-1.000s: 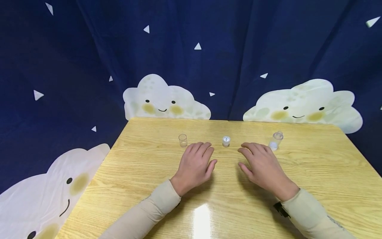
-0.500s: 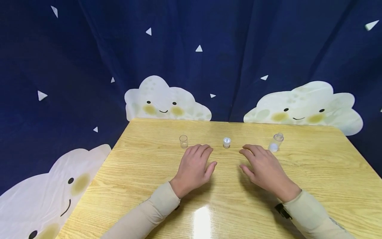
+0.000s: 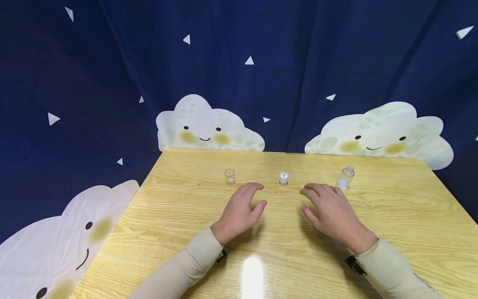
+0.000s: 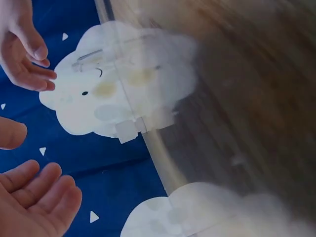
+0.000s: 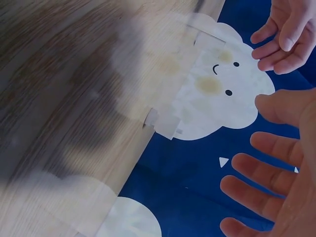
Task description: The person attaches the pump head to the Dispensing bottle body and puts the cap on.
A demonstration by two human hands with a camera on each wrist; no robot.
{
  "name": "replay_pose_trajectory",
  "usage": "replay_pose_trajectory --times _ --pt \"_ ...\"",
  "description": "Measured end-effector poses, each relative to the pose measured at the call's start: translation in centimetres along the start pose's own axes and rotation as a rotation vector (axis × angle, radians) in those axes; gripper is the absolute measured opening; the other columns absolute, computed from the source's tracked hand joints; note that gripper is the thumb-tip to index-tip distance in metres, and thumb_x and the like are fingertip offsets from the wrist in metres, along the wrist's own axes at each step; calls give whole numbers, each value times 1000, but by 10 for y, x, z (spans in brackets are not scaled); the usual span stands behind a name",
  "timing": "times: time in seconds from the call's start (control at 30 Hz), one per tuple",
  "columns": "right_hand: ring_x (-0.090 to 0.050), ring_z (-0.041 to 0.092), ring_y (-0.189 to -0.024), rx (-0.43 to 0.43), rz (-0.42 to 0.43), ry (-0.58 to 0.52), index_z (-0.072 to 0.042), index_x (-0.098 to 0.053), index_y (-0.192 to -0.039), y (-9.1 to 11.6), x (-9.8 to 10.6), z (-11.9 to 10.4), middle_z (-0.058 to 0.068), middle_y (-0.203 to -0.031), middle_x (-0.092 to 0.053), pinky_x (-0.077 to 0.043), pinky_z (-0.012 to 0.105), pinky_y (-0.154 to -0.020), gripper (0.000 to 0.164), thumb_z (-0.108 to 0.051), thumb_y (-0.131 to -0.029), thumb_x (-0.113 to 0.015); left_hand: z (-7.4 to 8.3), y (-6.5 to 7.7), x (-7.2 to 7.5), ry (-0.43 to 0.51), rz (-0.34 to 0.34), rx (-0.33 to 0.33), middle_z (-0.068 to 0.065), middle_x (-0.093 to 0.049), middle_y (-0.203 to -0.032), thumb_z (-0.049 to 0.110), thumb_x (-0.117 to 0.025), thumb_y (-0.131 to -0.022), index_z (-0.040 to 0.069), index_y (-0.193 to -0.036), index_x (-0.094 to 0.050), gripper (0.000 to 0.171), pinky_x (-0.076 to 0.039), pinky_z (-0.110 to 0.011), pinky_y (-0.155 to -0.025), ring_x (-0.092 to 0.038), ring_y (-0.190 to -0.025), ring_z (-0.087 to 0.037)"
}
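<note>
My left hand (image 3: 239, 211) hovers over the table with its fingers relaxed and bent a little, the thumb apart from them. It holds nothing. Just beyond its fingertips stands a small clear open cylinder (image 3: 230, 177), like a tiny cup. My right hand (image 3: 333, 214) is likewise relaxed, with nothing in it. Behind its knuckles stands a clear bottle (image 3: 345, 178), slightly tilted in view, white at the bottom and with a narrow top. Between the hands, farther back, sits a small white and clear round piece (image 3: 284, 178). Neither hand touches these things.
The wooden table (image 3: 186, 199) ends at a dark blue curtain (image 3: 239, 83) with clouds printed on it. A bright light reflection (image 3: 252, 276) lies on the near tabletop. A black strap (image 3: 355, 265) shows by the right cuff.
My left hand has shifted slightly left and turned, with its fingers drawn closer together. The right hand has barely moved. The small clear things stay where they were.
</note>
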State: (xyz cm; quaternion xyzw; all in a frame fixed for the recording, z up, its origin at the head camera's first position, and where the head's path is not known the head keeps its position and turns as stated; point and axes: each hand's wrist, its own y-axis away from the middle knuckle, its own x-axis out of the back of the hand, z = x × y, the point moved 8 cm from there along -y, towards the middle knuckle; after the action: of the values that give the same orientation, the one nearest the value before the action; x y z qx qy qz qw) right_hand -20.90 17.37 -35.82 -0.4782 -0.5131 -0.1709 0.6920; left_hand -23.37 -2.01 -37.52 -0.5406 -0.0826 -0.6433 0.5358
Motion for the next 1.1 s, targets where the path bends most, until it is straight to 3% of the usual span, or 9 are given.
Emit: replay_pose_trajectory --times 0.27,0.67,0.9,1.1 --pt "-65 34 -103 0 9 -13 -5 -67 -113 1 2 -1 13 -114 -67 -51 53 -82 38 -25 -82 -77 1 -2 -4 95 -39 12 -5 -66 -127 22 -67 -94 8 -128 -61 37 -50 -35 -104 -61 -122 -20" --pt "-68 33 -95 -81 -33 -10 -2 -67 -112 13 2 24 14 -109 -69 -57 49 -74 39 -22 -80 -79 -2 -2 -6 72 -56 25 -4 -66 -127 25 -65 -95 9 -128 -62 37 -49 -35 -105 -61 -123 -21" --pt "-63 44 -100 -243 -132 27 0 -66 -115 26 -1 59 22 -110 -69 -53 57 -71 40 -25 -85 -74 -2 -2 -6 75 -45 29 -5 -67 -127 25 -66 -94 9 -128 -62 37 -49 -35 -106 -61 -122 -21" --pt "-58 53 -103 -438 -330 -36 7 -60 -123 42 -10 98 32 -117 -63 -50 61 -74 49 -30 -92 -65 -4 -1 -7 89 -53 42 -5 -66 -127 25 -65 -95 8 -128 -61 37 -52 -35 -100 -63 -116 -20"
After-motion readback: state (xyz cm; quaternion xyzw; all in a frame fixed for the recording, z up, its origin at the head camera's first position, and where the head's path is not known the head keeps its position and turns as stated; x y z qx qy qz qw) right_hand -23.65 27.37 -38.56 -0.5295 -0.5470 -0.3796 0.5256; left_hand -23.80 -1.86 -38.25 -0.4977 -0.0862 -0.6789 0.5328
